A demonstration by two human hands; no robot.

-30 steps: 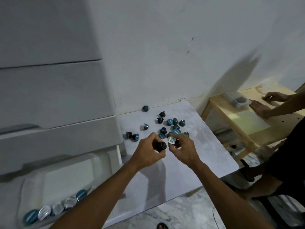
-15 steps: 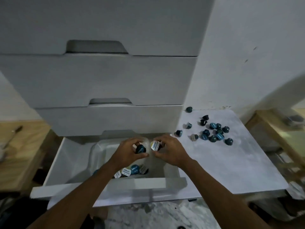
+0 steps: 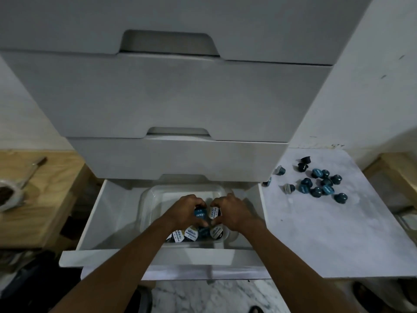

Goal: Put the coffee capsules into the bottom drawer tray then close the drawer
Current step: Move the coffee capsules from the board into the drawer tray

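The bottom drawer [image 3: 108,213] of a white cabinet stands pulled out, with a clear plastic tray [image 3: 149,199] inside it. Both hands are down inside the tray. My left hand [image 3: 184,211] grips a blue-lidded capsule [image 3: 200,213]. My right hand [image 3: 234,211] grips a white-lidded capsule [image 3: 214,213]. A row of several capsules [image 3: 191,233] lies along the tray's near wall, just below my fingers. Several more loose capsules [image 3: 320,184], dark and teal, sit on the white board to the right of the drawer.
Two shut drawers [image 3: 171,96] rise above the open one. The white board [image 3: 327,233] lies right of the cabinet, with a wooden table edge [image 3: 397,175] beyond it. A wooden surface [image 3: 33,199] with a bowl [image 3: 9,197] and a spoon is at left.
My view swung from the board to the open drawer. Both hands carried a capsule each from the board and have sunk lower into the tray, close to the capsule row.
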